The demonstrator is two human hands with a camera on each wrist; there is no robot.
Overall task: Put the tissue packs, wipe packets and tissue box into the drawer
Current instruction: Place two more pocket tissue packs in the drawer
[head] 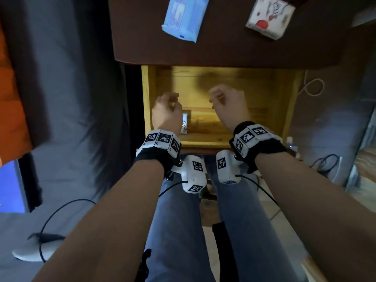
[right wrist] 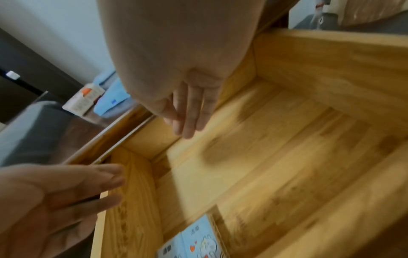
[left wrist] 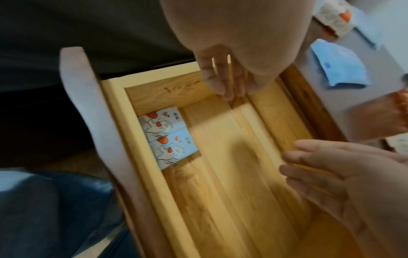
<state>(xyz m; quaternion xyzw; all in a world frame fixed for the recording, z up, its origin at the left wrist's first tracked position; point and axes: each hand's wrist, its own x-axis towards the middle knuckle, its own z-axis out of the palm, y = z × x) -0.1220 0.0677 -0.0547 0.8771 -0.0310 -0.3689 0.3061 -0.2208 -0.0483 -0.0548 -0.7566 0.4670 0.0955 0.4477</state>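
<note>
The wooden drawer (head: 147,94) stands pulled out under a brown table top (head: 223,51). Both hands hover over it, holding nothing. My left hand (head: 167,107) is above the drawer's near left corner, fingers relaxed. My right hand (head: 225,98) hangs over the middle. Two light-blue tissue packs (left wrist: 170,137) with a cat print lie side by side in the near left corner; the head view shows only a sliver of these tissue packs (head: 184,124). On the table top lie a blue wipe packet (head: 183,17) and a white tissue box (head: 269,16) with a red spot.
The person's jeans-clad legs (head: 183,231) sit right below the drawer front. Grey fabric (head: 71,88) and an orange cloth (head: 10,98) fill the left. Cables (head: 313,86) hang at the right, and a grey slipper (head: 30,250) lies on the floor at lower left.
</note>
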